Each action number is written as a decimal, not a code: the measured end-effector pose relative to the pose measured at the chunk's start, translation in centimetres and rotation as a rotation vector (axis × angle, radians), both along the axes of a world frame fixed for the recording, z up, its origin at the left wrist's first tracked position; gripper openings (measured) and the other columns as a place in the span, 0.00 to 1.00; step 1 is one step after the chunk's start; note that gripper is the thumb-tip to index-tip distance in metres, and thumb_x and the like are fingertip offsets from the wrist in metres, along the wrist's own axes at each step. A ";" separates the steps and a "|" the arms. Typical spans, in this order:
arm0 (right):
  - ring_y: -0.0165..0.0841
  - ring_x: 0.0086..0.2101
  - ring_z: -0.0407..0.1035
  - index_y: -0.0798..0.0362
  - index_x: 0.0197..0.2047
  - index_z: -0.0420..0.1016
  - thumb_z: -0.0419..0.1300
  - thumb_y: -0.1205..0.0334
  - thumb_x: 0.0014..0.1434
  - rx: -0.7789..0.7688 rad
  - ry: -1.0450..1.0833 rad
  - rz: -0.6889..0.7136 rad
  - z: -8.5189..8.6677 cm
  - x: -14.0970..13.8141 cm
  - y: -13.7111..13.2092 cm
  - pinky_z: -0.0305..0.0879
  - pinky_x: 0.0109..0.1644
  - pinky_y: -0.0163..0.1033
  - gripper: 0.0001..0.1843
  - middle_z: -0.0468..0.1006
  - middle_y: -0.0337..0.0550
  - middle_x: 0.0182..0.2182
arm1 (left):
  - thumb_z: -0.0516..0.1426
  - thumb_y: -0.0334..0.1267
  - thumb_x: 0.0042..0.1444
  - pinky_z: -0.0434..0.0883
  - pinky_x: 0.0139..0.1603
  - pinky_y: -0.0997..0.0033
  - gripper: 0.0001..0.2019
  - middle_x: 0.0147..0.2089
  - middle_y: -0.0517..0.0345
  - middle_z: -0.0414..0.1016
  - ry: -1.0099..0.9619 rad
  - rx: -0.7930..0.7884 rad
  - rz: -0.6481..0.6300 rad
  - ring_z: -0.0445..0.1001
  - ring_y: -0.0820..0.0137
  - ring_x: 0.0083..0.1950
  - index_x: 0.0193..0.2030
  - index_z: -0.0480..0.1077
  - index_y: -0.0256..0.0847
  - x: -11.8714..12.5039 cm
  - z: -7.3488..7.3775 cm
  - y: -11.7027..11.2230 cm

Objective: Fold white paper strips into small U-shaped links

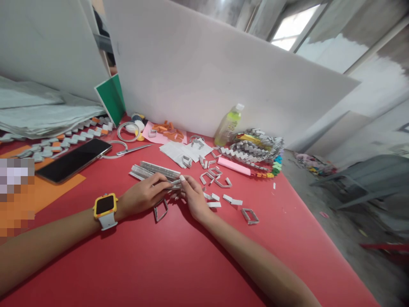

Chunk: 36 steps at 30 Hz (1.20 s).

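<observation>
Folded paper strip (174, 182) sits pinched between left hand (143, 197) and right hand (193, 197), low over the red bench (179, 264); both grips closed on it. Creasing seems underway; next likely needs a firm, aligned fold.

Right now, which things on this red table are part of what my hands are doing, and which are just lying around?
In use: left hand, right hand, folded paper strip, stack of paper strips, folded links.

Lying about: phone, scissors, tape roll, bottle, woven chain pile.
</observation>
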State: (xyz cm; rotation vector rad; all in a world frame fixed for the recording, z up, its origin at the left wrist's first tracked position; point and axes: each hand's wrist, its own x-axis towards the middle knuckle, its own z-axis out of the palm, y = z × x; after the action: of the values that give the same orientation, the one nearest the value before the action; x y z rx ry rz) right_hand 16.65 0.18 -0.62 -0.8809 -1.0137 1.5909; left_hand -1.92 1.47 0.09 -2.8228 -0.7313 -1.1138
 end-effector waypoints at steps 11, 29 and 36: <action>0.27 0.22 0.72 0.51 0.41 0.69 0.70 0.46 0.49 0.035 -0.111 0.046 0.9 0.2 -0.3 0.71 0.28 0.34 0.24 0.74 0.31 0.23 | 0.50 0.29 0.67 0.75 0.42 0.70 0.09 0.42 0.51 0.71 -0.026 -0.056 -0.010 0.73 0.70 0.41 0.50 0.69 0.37 0.0 0.1 0.0; 0.26 0.19 0.70 0.51 0.39 0.65 0.67 0.43 0.52 0.025 -0.106 -0.007 0.5 0.0 -0.4 0.68 0.23 0.32 0.23 0.74 0.30 0.20 | 0.53 0.31 0.65 0.73 0.38 0.72 0.10 0.44 0.50 0.73 0.024 -0.018 0.021 0.75 0.69 0.41 0.52 0.68 0.37 -0.1 0.0 0.0; 0.25 0.19 0.70 0.51 0.40 0.66 0.67 0.45 0.52 0.034 -0.116 0.008 0.6 -0.1 -0.4 0.66 0.22 0.31 0.22 0.73 0.29 0.20 | 0.52 0.31 0.65 0.74 0.39 0.71 0.11 0.45 0.49 0.73 0.017 -0.034 0.028 0.75 0.68 0.41 0.52 0.69 0.38 0.0 0.0 0.0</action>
State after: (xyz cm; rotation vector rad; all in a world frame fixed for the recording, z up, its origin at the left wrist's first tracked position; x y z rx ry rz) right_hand 16.55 -0.20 -0.06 -0.9560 -1.1241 1.5386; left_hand -1.96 1.46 0.13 -2.8364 -0.7934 -1.0823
